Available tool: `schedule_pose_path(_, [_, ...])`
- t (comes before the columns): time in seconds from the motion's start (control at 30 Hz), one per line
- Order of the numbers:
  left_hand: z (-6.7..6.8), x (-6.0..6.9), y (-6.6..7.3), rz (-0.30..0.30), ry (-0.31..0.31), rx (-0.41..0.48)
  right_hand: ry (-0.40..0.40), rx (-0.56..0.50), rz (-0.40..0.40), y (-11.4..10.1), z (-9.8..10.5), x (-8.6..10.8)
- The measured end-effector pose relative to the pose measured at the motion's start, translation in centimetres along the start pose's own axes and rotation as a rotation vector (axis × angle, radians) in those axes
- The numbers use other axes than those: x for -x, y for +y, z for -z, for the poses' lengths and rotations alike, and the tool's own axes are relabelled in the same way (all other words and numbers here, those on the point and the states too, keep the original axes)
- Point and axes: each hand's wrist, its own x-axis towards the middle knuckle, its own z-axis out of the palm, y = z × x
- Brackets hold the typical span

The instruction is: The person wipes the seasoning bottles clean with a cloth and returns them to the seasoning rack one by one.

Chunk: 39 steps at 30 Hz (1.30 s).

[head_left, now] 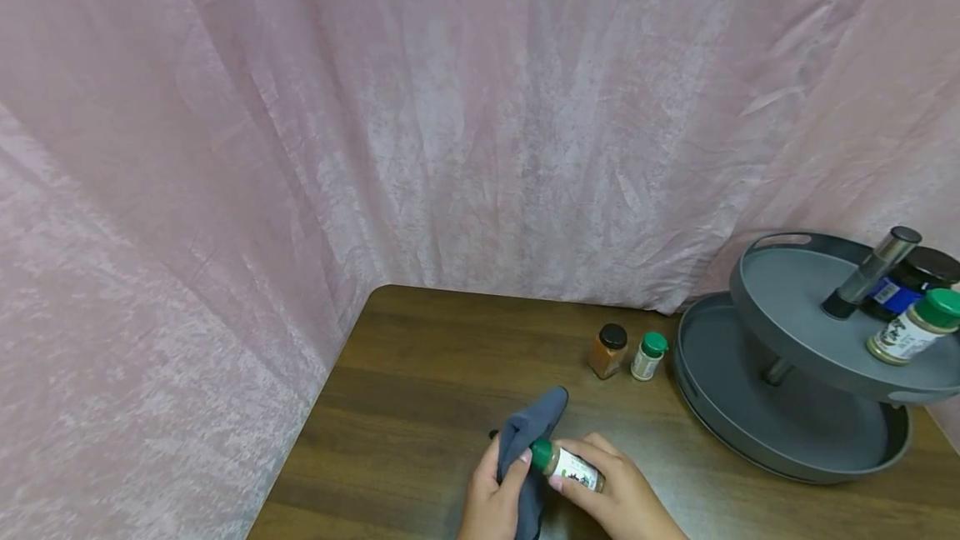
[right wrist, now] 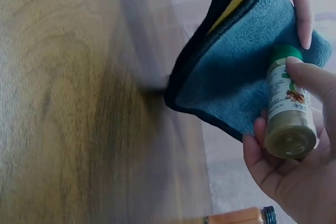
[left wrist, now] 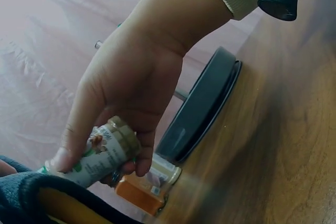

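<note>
A small spice jar (head_left: 573,467) with a green lid and a white label is gripped in my right hand (head_left: 615,482). My left hand (head_left: 495,494) holds a folded blue-grey cloth (head_left: 531,423), which touches the jar around its green lid. The right wrist view shows the cloth (right wrist: 236,72) with a dark border and yellow underside, pressed to the lid end of the jar (right wrist: 287,98). There the jar's base points toward the camera. In the left wrist view, the right hand's thumb lies along the jar (left wrist: 105,153).
On the wooden table (head_left: 420,357) stand a black-capped jar with orange contents (head_left: 609,351) and a green-capped jar (head_left: 648,356). To their right is a grey two-tier turntable (head_left: 787,440); its top tier carries a dark jar (head_left: 911,282) and a green-lidded jar (head_left: 915,327). Pink curtains (head_left: 450,107) hang behind.
</note>
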Motion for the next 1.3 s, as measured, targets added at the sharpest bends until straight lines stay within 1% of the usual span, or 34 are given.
schedule_pose_path(0.13, [0.0,-0.1,0.2,0.014,-0.001,0.069,0.024,-0.027,-0.052,-0.4,-0.1,-0.2])
schedule_pose_path(0.3, [0.1,-0.4,0.3,0.009,-0.011,0.141,0.066,-0.046,-0.075,-0.7,-0.3,-0.4])
schedule_pose_path(0.4, [0.0,-0.4,0.3,0.014,-0.035,0.203,0.09,-0.051,-0.088,-0.9,-0.6,-0.4])
schedule_pose_path(0.43, [0.0,-0.3,0.3,0.025,-0.042,0.22,0.096,-0.049,-0.089,-1.0,-0.6,-0.4])
schedule_pose_path(0.5, [-0.2,-0.2,0.2,0.032,-0.06,0.243,0.1,-0.05,-0.09,-1.1,-0.8,-0.4])
schedule_pose_path(0.57, [-0.3,-0.2,0.1,0.044,-0.068,0.237,0.097,-0.061,-0.087,-1.2,-1.0,-0.4])
schedule_pose_path(0.7, [-0.4,-0.1,-0.1,0.05,-0.084,0.187,0.092,-0.08,-0.064,-1.1,-1.3,-0.4])
schedule_pose_path(0.9, [-0.3,-0.1,0.0,0.049,-0.12,0.158,0.086,-0.063,-0.051,-0.8,-1.8,-0.5])
schedule_pose_path(1.07, [-0.3,0.1,0.1,0.044,-0.113,0.126,0.09,-0.076,-0.095,-1.0,-1.8,-0.7])
schedule_pose_path(1.3, [-0.4,0.3,-0.1,0.051,-0.129,0.111,0.151,-0.094,-0.159,-1.4,-1.5,-0.8])
